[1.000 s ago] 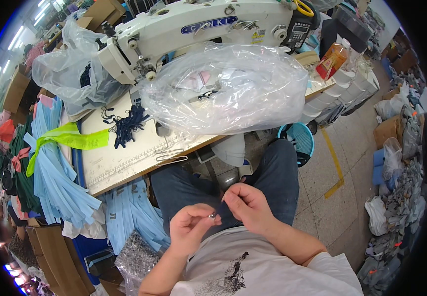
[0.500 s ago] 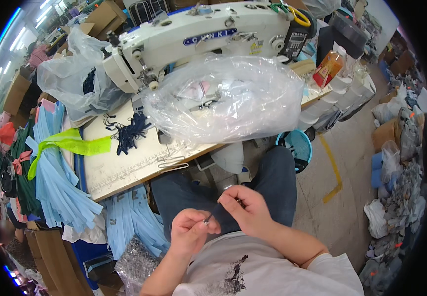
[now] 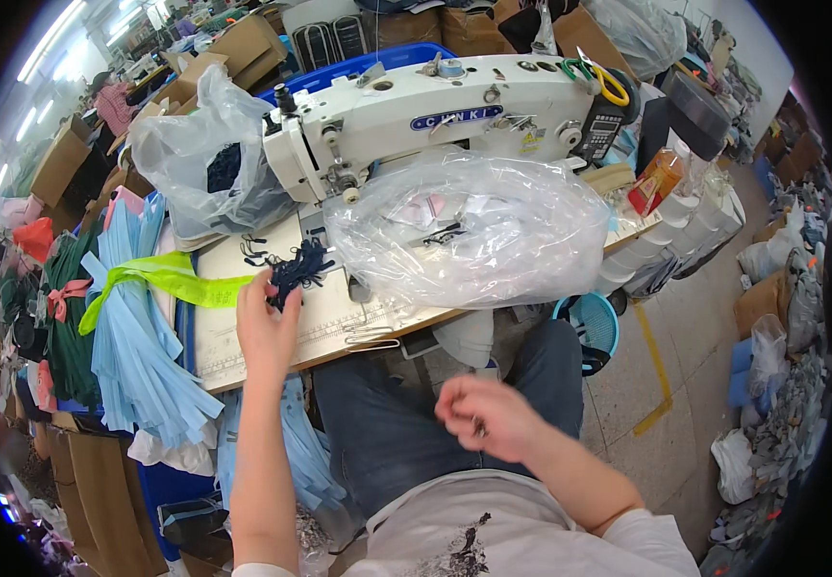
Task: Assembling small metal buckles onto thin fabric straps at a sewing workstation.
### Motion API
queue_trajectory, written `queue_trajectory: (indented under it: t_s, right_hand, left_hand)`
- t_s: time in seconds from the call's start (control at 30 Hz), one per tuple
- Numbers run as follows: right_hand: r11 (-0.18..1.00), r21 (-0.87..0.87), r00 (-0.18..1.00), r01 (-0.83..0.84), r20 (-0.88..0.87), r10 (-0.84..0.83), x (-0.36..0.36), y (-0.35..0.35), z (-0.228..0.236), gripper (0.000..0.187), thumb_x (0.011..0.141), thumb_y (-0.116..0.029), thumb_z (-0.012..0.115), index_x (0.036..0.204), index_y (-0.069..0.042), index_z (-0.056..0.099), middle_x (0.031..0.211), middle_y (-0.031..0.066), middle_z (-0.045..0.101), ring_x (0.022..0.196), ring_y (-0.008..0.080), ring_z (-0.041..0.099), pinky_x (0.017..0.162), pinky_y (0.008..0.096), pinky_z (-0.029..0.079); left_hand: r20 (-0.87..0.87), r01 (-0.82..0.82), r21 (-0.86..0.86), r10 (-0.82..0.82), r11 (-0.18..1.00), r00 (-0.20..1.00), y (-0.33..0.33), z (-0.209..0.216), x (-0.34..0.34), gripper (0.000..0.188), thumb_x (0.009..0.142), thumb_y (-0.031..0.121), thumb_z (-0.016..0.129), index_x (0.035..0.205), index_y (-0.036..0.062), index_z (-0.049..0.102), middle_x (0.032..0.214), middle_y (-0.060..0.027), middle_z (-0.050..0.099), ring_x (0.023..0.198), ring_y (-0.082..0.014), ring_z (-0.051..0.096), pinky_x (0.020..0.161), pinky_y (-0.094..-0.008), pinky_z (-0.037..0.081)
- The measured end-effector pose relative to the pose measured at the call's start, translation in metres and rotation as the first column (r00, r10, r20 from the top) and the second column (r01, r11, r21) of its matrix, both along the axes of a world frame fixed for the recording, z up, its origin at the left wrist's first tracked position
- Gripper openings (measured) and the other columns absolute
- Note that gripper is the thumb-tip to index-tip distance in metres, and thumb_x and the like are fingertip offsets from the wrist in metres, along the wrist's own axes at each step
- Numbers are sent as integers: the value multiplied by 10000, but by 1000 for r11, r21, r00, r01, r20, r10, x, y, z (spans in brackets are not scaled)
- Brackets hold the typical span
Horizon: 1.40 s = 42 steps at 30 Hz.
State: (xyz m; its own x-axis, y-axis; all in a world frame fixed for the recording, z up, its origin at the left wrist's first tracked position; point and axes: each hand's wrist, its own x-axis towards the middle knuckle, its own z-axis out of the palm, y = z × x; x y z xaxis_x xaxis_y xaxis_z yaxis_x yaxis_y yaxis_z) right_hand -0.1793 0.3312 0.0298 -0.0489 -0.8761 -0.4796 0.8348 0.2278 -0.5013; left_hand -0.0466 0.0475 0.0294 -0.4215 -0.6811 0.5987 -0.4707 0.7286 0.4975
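My left hand (image 3: 267, 313) reaches over the sewing table (image 3: 219, 351), at the near side of a tangled pile of short navy cord loops (image 3: 298, 269). Its thumb and forefinger are apart and come up against the pile's edge; whether they touch a loop is hard to tell. Over my lap, my right hand (image 3: 488, 415) is curled closed and slightly blurred. A small dark bit shows between its fingers, too little to name. Just right of the pile lies a big clear plastic bag (image 3: 531, 231) with a few small things showing through it.
Behind the bag stands a white sewing machine (image 3: 387, 115), with yellow-handled scissors (image 3: 611, 88) on top. Light blue fabric strips (image 3: 132, 337) tied with a neon yellow band (image 3: 161, 279) hang at the left. Bent wire (image 3: 371, 338) lies at the table's front edge. A blue basket (image 3: 596, 327) stands right of my knee.
My hands have parted from a small dark strip with shiny ends held between them. The left has gone up and forward to the navy pile; the right stays over my lap. The view has shifted.
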Motion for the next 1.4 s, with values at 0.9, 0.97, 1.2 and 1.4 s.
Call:
queue_trajectory:
  t_s: [0.9,0.97,1.2,1.4]
  right_hand:
    - [992,21,991,-121,-58,123,37,30,-49,253,970,-167,552,1115,33,606,811,7,510,576,31,383,467,184,279]
    - [993,17,992,-118,-48,119,38,31,-50,251,971,-165,550,1117,33,606,811,8,510,580,31,386,467,184,279]
    - [999,-13,999,-47,25,47,37,30,-44,224,971,-152,545,1106,18,603,857,40,561,605,43,415,464,183,290]
    - [994,-109,990,28,141,-13,33,35,-46,187,959,-171,566,1037,-8,612,856,52,568,611,54,417,468,185,302]
  left_hand:
    - [184,164,-81,-147,983,972,-24,-6,-2,107,775,75,697,861,16,672,1015,-116,626,931,-303,560,847,-377,440]
    - [58,160,-29,-158,987,986,-23,-5,-5,93,785,61,681,859,15,650,995,-124,627,947,-315,557,866,-377,435]
    - [-505,366,254,-200,895,840,-37,2,-18,80,966,82,518,1000,10,515,1129,-137,645,929,-112,579,856,-253,451]
    - [-679,339,214,-110,916,726,-15,22,-12,86,975,82,511,1010,5,500,887,-89,635,833,-116,589,799,-245,463]
